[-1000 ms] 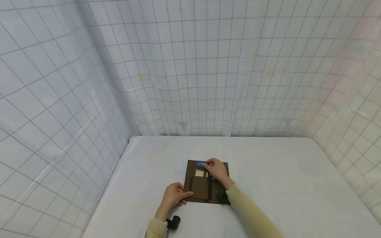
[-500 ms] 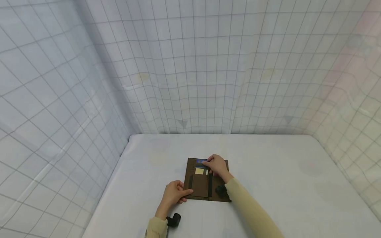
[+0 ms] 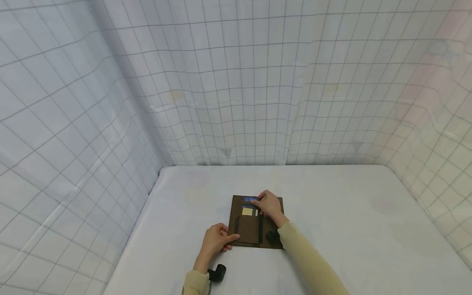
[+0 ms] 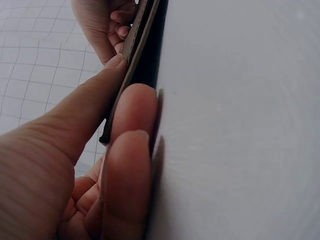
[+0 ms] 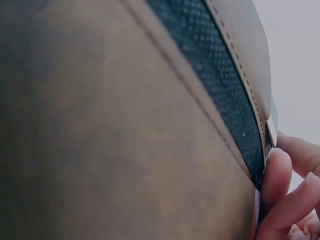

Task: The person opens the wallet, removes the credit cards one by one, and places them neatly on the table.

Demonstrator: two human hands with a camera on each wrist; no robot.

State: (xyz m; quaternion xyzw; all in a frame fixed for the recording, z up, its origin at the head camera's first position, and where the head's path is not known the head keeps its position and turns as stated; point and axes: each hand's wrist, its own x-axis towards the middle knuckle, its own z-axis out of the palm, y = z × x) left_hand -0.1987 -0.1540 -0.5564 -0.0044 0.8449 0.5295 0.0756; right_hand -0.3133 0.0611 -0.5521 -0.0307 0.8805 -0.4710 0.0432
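So the right hand has crept slightly farther up the brown folder, and more of the blue card shows beside it now. Head view's dipped a touch too (the desk sits higher).

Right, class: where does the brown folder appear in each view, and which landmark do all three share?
Head: the brown folder lies below centre.
Left wrist: seen nearly edge-on, slanting up to the top, mostly left of centre.
Right wrist: close up, filling the left and centre.
Shared landmark: the right hand, respectively below centre, upper left and lower right.
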